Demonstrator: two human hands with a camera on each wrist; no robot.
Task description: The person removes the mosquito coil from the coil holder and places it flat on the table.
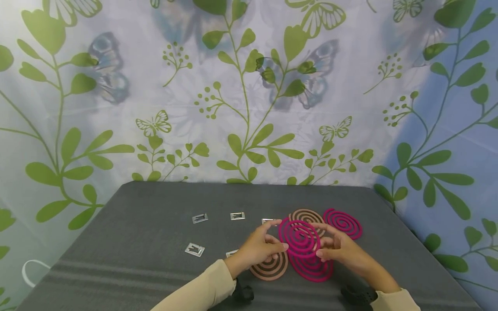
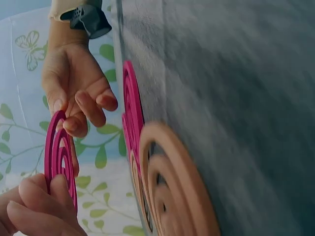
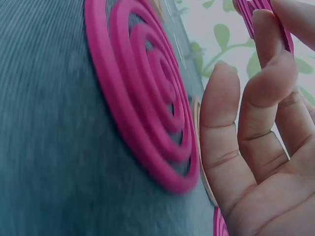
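A pink spiral mosquito coil (image 1: 299, 234) is held up above the table, tilted, between both hands. My left hand (image 1: 257, 247) pinches its left edge between thumb and fingers. At the right edge, my right hand (image 1: 344, 249) grips it with thumb and fingertips, the other fingers loosely bent in the right wrist view. Seen edge-on in the left wrist view, the held coil (image 2: 48, 152) stands clear of the tabletop. Beneath it lie a pink coil (image 1: 312, 270) and a brown coil (image 1: 269, 276), with another brown coil (image 1: 305, 211) behind, partly covered.
A further pink coil (image 1: 344, 223) lies at the right. Small metal coil stands, among them a rear one (image 1: 237, 216) and a front one (image 1: 194, 249), are spread over the left and middle of the grey table (image 1: 128, 259). A patterned curtain (image 1: 186, 142) hangs behind.
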